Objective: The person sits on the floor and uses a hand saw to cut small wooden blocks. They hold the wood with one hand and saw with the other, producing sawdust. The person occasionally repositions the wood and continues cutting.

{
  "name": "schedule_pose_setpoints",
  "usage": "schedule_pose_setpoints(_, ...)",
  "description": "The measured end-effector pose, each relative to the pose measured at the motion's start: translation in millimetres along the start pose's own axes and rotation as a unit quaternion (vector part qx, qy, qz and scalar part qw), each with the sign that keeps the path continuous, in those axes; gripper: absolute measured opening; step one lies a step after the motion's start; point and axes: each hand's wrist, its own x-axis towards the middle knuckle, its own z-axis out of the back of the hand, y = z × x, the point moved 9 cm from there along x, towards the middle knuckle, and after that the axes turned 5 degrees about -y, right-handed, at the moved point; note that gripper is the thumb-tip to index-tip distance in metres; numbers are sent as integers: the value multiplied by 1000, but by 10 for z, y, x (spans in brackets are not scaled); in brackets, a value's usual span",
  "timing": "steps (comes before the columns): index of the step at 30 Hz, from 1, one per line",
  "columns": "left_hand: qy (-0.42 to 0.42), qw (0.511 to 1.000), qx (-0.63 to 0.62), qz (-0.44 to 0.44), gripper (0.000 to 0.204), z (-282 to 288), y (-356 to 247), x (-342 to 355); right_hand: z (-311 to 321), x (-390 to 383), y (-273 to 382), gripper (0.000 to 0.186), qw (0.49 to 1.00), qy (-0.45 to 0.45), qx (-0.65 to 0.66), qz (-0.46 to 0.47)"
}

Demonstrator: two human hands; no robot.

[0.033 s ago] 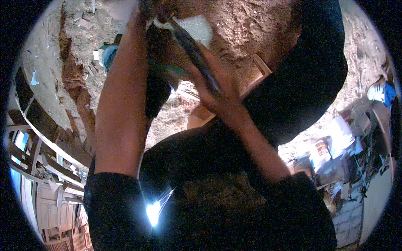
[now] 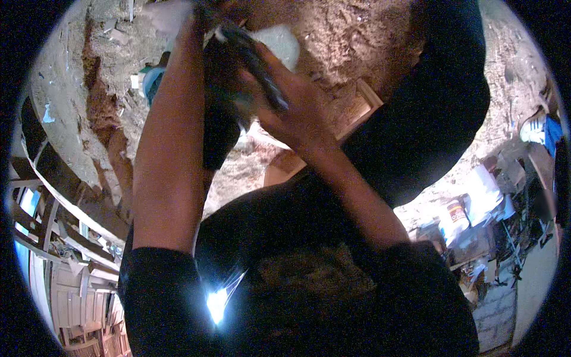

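While fingers curl closed, the right hand (image 2: 297,113) grips a dark tool (image 2: 256,59) (blurred).

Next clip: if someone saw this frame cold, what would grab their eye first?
Most likely the two bare forearms crossing at the centre, rising to the top of the frame, where the right hand grips a dark, elongated tool against something pale; the left hand is mostly cut off by the upper edge. Behind them lies rough, sunlit earth, with a white container among clutter at the right.
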Motion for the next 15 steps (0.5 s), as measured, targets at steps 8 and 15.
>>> schedule_pose_setpoints(8,14,1000,-12,-12,54,-73,-50,-144,185,-358,-160,50,998,-47,-12,31)
schedule_pose_setpoints(15,11,1000,-9,-10,52,-82,-15,-56,209,-520,-345,44,994,37,-24,-98)
